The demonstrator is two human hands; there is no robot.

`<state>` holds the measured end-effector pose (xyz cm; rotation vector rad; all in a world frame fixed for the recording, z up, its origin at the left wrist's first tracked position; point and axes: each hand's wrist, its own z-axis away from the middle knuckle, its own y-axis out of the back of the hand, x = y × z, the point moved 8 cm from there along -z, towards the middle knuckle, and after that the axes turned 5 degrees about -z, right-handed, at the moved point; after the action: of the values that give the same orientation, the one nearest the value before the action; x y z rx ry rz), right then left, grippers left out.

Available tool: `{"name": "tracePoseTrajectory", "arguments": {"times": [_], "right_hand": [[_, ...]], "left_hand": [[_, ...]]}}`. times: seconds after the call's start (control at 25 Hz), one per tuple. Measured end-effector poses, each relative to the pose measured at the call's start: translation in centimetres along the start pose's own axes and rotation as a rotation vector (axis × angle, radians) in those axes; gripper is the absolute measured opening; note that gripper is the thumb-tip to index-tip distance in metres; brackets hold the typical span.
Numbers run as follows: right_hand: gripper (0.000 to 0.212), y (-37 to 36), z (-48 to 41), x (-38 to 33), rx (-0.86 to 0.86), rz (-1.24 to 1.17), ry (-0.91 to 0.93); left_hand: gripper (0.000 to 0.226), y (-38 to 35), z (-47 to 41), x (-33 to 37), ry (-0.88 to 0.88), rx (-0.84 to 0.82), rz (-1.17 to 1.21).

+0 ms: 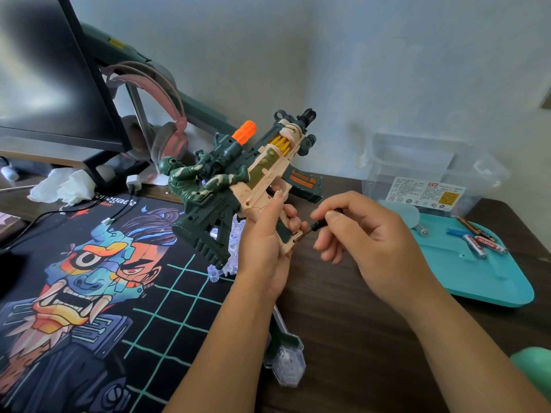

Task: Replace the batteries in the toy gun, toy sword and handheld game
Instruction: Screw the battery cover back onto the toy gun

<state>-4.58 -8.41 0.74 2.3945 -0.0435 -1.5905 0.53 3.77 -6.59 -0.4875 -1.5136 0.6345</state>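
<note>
Head view: left hand (265,251) grips the green-and-cream plastic toy gun (268,168) by its handle above the dark wooden desk (343,323), barrel angled upward; right hand (366,242) pinches a small black screwdriver (317,226) aimed leftward into the handle's base.

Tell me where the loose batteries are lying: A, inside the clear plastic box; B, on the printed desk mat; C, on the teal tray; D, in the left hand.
C: the batteries lie on the teal tray at the far right; the left hand grips only the toy gun.
</note>
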Motion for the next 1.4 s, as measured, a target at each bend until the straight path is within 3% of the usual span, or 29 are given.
{"name": "tracePoseTrajectory", "arguments": {"times": [0.36, 0.56, 0.64, 0.72, 1.16, 1.4], "right_hand": [[0.005, 0.0, 0.0, 0.3, 0.051, 0.051, -0.03], [0.01, 0.3, 0.0, 0.5, 0.107, 0.104, -0.039], [0.003, 0.2, 0.0, 0.5, 0.093, 0.102, -0.024], [0.012, 0.2, -0.1, 0.3, 0.074, 0.112, 0.005], [0.019, -0.8, -0.1, 0.5, -0.084, 0.047, -0.011], [0.009, -0.2, -0.1, 0.7, 0.019, 0.103, -0.018]], "left_hand": [[0.024, 0.2, -0.2, -0.3, -0.001, -0.021, -0.015], [0.022, 0.1, -0.2, -0.4, -0.004, -0.016, -0.042], [0.025, 0.0, -0.2, -0.4, 0.003, -0.031, -0.019], [0.029, 0.1, -0.2, -0.4, 0.003, -0.032, -0.011], [0.014, 0.3, -0.1, 0.3, -0.024, 0.013, -0.01], [0.019, 0.1, -0.2, -0.1, -0.011, -0.005, -0.02]]}}
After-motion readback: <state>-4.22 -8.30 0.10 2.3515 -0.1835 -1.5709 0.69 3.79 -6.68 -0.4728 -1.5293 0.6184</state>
